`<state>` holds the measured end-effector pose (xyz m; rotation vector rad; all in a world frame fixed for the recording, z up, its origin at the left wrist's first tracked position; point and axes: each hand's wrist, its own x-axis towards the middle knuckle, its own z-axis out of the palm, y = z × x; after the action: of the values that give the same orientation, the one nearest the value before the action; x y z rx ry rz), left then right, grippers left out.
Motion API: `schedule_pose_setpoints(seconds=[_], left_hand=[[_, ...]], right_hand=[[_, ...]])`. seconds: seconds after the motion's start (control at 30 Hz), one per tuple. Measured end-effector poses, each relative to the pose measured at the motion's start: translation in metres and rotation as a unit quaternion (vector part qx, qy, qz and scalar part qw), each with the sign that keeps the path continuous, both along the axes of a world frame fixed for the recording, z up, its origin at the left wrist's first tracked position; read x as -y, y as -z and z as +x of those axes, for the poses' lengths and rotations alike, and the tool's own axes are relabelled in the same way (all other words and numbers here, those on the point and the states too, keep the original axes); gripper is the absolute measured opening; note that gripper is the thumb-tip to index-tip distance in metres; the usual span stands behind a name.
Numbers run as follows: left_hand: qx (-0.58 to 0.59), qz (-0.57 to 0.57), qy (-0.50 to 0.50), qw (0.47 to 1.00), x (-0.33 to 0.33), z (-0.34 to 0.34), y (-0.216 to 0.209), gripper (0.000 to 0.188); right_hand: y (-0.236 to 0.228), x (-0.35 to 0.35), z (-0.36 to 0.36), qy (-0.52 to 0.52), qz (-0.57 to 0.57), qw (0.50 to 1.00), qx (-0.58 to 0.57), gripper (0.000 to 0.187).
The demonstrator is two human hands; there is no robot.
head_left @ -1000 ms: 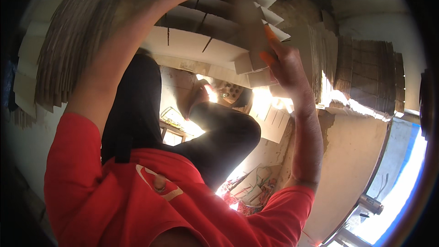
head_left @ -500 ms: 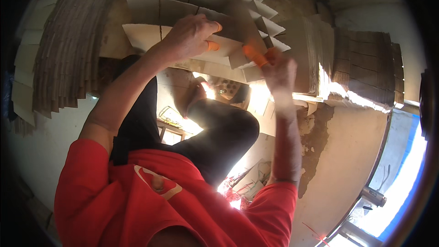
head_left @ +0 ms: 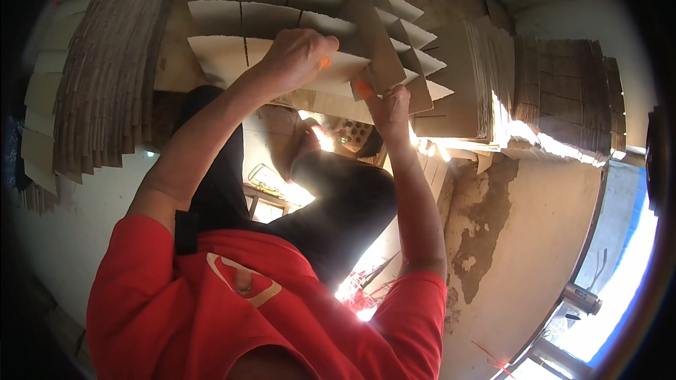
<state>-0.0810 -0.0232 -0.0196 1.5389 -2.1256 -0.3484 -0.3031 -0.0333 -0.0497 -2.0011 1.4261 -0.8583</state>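
Observation:
My left hand (head_left: 299,60), with orange finger covers, is closed over the top edge of the nearest cardboard strip (head_left: 218,56) of a divider grid. Its thumb lies on the near side, and the other fingertips are partly hidden. My right hand (head_left: 389,109), also with an orange finger cover, pinches the near end of a long cardboard strip (head_left: 370,24). That strip slants away from me across the right part of the grid, over slotted strips that stand upright in rows.
Tall stacks of cardboard strips (head_left: 105,70) stand at the left. More cardboard stacks (head_left: 563,91) are at the right, beside a wall with peeling paint (head_left: 486,225). My bent legs (head_left: 338,204) are below the grid. Red strings (head_left: 359,299) lie low by my right arm.
My right hand has moved left and slightly down, bringing the long strip's near end over the grid's right side. My left thumb and fingertip have drawn closer together.

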Motion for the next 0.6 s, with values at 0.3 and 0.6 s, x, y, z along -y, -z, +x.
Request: schedule_pose_setpoints(seconds=[0.3, 0.6], left_hand=[[-0.01, -0.027, 0.008, 1.0, 0.0, 0.006, -0.001, 0.019], [0.001, -0.011, 0.01, 1.0, -0.002, -0.001, 0.003, 0.019]], right_hand=[[-0.021, 0.007, -0.005, -0.052, 0.188, 0.972, 0.128, 0.011], [0.011, 0.001, 0.001, 0.011, -0.022, 0.999, 0.024, 0.024]])
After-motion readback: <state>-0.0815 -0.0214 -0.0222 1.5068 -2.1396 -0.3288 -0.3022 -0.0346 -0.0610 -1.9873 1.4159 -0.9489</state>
